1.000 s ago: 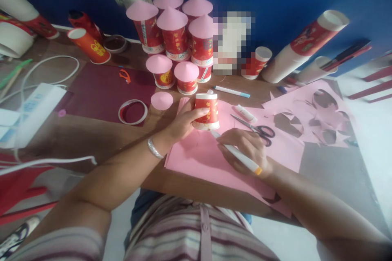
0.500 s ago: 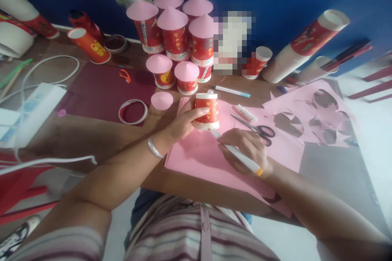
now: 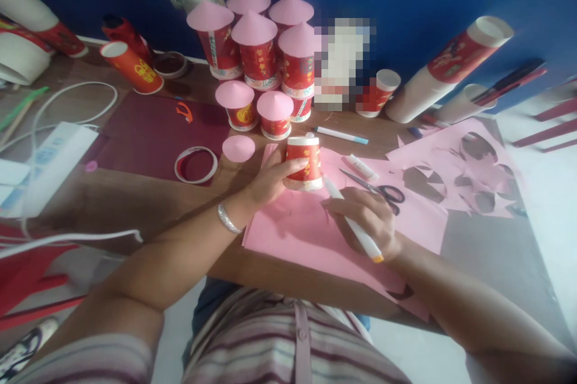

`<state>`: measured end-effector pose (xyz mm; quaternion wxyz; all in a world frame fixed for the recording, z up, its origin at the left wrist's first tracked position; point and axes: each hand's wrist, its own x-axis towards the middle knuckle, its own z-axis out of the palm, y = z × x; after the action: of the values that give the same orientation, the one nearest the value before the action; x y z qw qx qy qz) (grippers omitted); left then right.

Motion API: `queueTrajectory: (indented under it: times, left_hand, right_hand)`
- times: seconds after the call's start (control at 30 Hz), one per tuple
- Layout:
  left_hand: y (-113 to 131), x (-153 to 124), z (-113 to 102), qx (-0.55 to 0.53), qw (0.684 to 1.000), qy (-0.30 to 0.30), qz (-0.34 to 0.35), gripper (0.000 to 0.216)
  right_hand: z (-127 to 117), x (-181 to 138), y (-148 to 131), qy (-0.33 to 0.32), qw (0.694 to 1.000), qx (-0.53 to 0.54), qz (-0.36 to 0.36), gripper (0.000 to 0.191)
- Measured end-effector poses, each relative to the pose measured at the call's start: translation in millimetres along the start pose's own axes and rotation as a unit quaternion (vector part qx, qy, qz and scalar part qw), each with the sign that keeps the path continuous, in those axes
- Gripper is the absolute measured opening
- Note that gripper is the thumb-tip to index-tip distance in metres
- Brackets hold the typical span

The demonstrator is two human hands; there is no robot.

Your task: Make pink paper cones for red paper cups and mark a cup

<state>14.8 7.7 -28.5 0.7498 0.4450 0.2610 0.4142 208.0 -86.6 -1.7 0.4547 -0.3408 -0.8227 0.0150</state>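
In my left hand (image 3: pixel 273 175) is a red paper cup (image 3: pixel 303 176) with gold print, its fingers closed round the side. The cup stands over a stack of pink paper (image 3: pixel 288 222). My right hand (image 3: pixel 360 216) grips a white marker (image 3: pixel 356 231) with an orange end, its other end close to the cup's lower right rim. Whether the tip touches the cup I cannot tell. Just beyond my right hand lie black-handled scissors (image 3: pixel 378 188) and a white glue tube (image 3: pixel 360 166). A small pink paper cone (image 3: pixel 238 148) rests left of the cup.
Several red cups with pink cone tops (image 3: pixel 255 53) stand stacked at the back. Cut pink paper (image 3: pixel 455 173) lies at the right. A blue-capped marker (image 3: pixel 341 134), a tape roll (image 3: pixel 196 165) and a white cable (image 3: pixel 72 86) are on the table. Tall tubes (image 3: pixel 451 68) lean by the wall.
The marker's upper end has shifted slightly right, from below the cup's rim to its lower right side, and its orange end has dropped a little. The left hand and cup stay almost still.
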Motion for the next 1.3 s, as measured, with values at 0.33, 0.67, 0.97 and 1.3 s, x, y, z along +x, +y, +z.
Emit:
queueTrajectory:
  times: [0.33,0.67,0.97,1.3]
  left_hand:
    - [-0.1,-2.2,-0.1,0.030,0.999,0.009,0.007,0.050]
    - [5.8,-1.2,2.2,-0.027,0.999,0.010,0.015,0.045]
    - [9.4,-1.1,3.4,-0.075,0.997,0.003,-0.013,0.041]
    - [6.4,0.0,5.2,-0.056,0.998,-0.014,0.000,0.047]
  right_hand:
    - [11.0,-10.4,36.3,-0.013,0.990,-0.101,0.101,0.036]
    - [16.5,-13.0,42.5,-0.047,0.981,-0.103,0.160,0.059]
    - [16.6,-9.5,42.8,-0.026,0.993,-0.048,0.109,0.026]
    - [14.5,-7.0,36.3,0.020,0.988,-0.152,0.016,0.013]
